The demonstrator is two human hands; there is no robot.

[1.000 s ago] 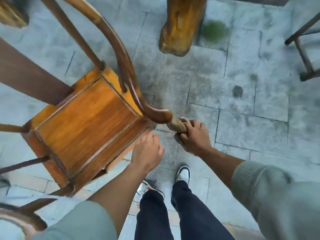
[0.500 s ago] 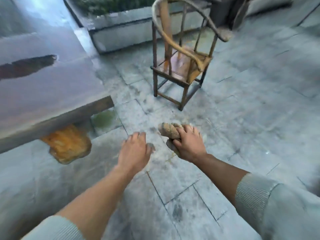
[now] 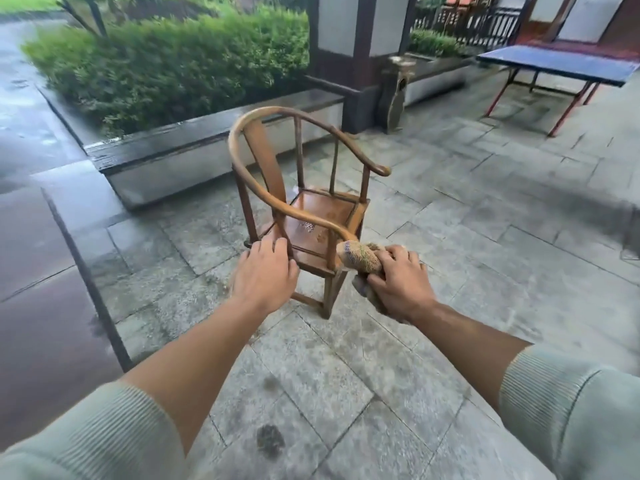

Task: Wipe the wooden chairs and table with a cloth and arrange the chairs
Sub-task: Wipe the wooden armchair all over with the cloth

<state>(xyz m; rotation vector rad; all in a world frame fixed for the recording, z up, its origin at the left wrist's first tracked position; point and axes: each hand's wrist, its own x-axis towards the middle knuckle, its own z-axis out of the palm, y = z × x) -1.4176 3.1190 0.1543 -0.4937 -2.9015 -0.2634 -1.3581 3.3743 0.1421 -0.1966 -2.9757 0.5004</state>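
Both arms outstretched; left hand [image 3: 264,271] relaxed, right hand [image 3: 398,280] curled.

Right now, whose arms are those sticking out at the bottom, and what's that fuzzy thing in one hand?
Those arms belong to a person wearing a camera on their head, so you see what they see, looking forward and down. There is no machine here, only two bare hands. The right hand holds a bunched-up brown cloth, with its fingers curled round it. That is the fuzzy thing, and it is for wiping. The left hand holds nothing and reaches out with relaxed fingers. In front of both hands stands a wooden chair with a round curved back, on a grey stone floor. Behind it are a green hedge and, far right, a blue table.
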